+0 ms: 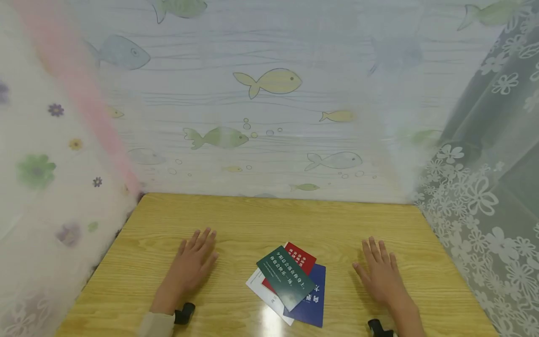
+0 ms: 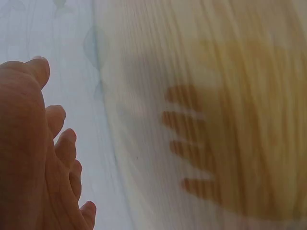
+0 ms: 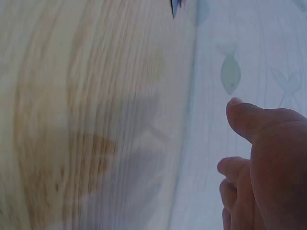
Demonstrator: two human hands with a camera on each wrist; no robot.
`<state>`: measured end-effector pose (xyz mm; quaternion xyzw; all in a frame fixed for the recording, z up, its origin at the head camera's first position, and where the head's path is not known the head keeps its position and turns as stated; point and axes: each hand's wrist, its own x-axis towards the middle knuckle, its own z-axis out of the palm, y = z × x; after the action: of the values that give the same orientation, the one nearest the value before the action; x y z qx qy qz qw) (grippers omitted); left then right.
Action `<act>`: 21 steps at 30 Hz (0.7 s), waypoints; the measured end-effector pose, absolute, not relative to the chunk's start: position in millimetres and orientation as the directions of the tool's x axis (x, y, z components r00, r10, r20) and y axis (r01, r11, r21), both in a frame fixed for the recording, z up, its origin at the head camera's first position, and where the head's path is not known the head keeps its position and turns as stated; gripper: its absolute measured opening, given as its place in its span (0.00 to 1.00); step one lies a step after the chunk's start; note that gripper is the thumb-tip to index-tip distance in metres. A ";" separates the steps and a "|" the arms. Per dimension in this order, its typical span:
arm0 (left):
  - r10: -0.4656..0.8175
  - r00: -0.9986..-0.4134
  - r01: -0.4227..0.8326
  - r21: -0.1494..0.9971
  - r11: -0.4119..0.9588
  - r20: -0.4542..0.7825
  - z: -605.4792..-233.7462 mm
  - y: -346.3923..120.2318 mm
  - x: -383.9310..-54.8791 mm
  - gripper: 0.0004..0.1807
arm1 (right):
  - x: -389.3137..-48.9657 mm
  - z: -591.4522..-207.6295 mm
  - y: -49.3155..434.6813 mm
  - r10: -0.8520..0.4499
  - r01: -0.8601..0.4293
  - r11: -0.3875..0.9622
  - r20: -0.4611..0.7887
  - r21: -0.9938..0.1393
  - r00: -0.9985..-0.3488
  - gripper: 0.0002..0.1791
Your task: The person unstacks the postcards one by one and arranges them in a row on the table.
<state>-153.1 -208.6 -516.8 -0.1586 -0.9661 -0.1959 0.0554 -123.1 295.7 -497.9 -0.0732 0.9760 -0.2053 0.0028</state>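
Observation:
Several printed cards lie in an overlapping fanned pile at the middle of the table. On top is a dark green card (image 1: 286, 278) with white characters. Under it show a red card (image 1: 304, 256), a blue card (image 1: 310, 304) and a white card (image 1: 269, 298), each partly hidden. To the left of the pile my left hand (image 1: 191, 264) is held palm down with straight fingers, over the wood and apart from the cards. My right hand (image 1: 381, 276) is likewise palm down with spread fingers, right of the pile. Neither hand holds anything.
The wooden table (image 1: 236, 215) reflects the light. A pale curtain with fish drawings (image 1: 269, 154) hangs along its far edge. At the left is a flower-patterned cloth (image 1: 42, 210), at the right a lace curtain (image 1: 476, 206). A black strap (image 1: 184, 313) sits at the left wrist.

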 end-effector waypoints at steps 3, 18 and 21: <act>0.301 -0.939 0.342 0.370 0.864 0.167 -518.2 -201.1 -150.6 0.35 | -118.5 -495.6 287.4 -0.153 -0.148 0.902 0.020 -0.407 -0.988 0.44; 0.404 -0.904 0.426 0.379 0.822 0.140 -515.2 -153.2 -134.5 0.33 | -99.1 -500.5 239.8 -0.227 -0.240 0.912 0.077 -0.333 -0.971 0.40; 0.432 -0.894 0.443 0.384 0.810 0.119 -514.3 -143.0 -131.8 0.33 | -94.5 -504.2 227.5 -0.260 -0.269 0.909 0.073 -0.317 -0.963 0.40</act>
<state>-131.8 -143.0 -514.3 -0.2299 -0.9513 -0.2049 0.0132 -94.5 227.5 -504.2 -0.1354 0.9769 -0.1644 -0.0147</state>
